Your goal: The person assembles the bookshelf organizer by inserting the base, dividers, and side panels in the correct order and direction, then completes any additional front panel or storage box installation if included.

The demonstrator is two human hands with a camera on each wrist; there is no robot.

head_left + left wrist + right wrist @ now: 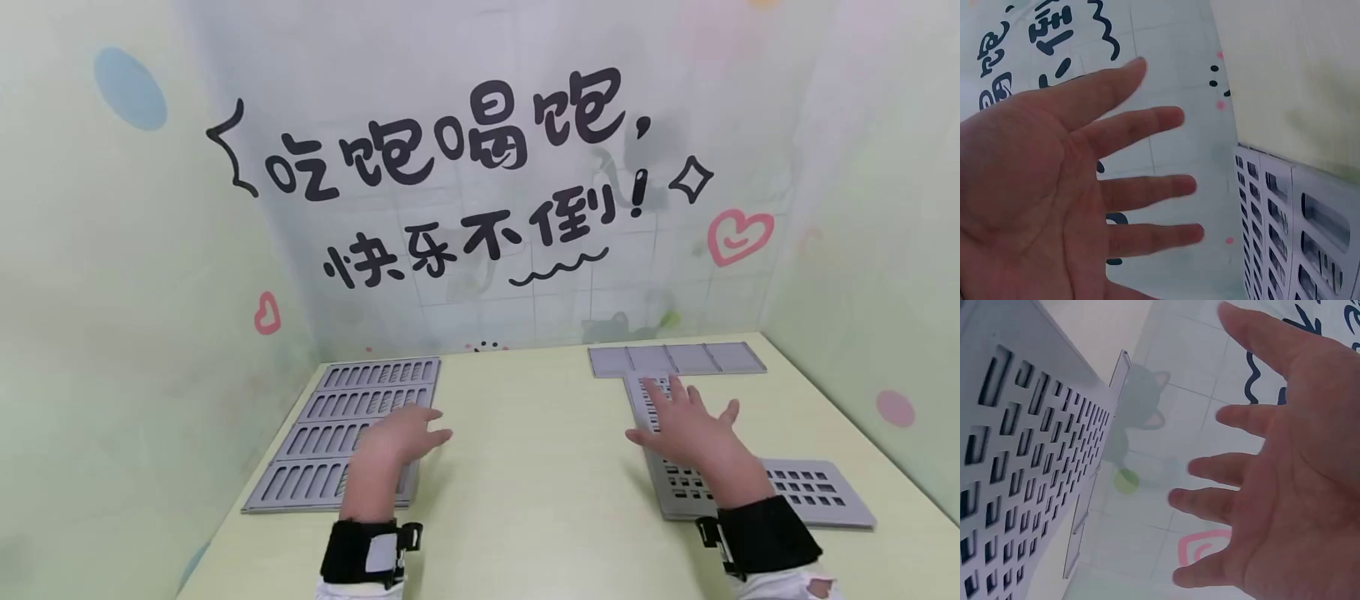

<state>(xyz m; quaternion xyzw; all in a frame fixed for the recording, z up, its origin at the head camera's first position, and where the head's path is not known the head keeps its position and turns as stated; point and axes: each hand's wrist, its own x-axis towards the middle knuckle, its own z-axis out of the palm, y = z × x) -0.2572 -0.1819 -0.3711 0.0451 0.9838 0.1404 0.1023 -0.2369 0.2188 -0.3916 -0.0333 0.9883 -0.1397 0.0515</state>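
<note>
My left hand (401, 435) hovers over the right side of a grey slotted rack (307, 461), fingers spread and nothing held. In the left wrist view its bare palm (1016, 181) and straight fingers show, with the slotted rack at lower right. My right hand (690, 433), also spread and holding nothing, is above a grey perforated board (840, 490) and covers part of it in the head view. Seen from the right wrist, the right palm (1310, 481) stands apart from the board, whose rows of rectangular holes fill the left side.
A shallow grey tray (652, 360) with several compartments lies at the back right, beyond the perforated board. The pale yellow table (525, 467) runs between the two sides. Printed walls (480, 308) with black lettering enclose it at the back and sides.
</note>
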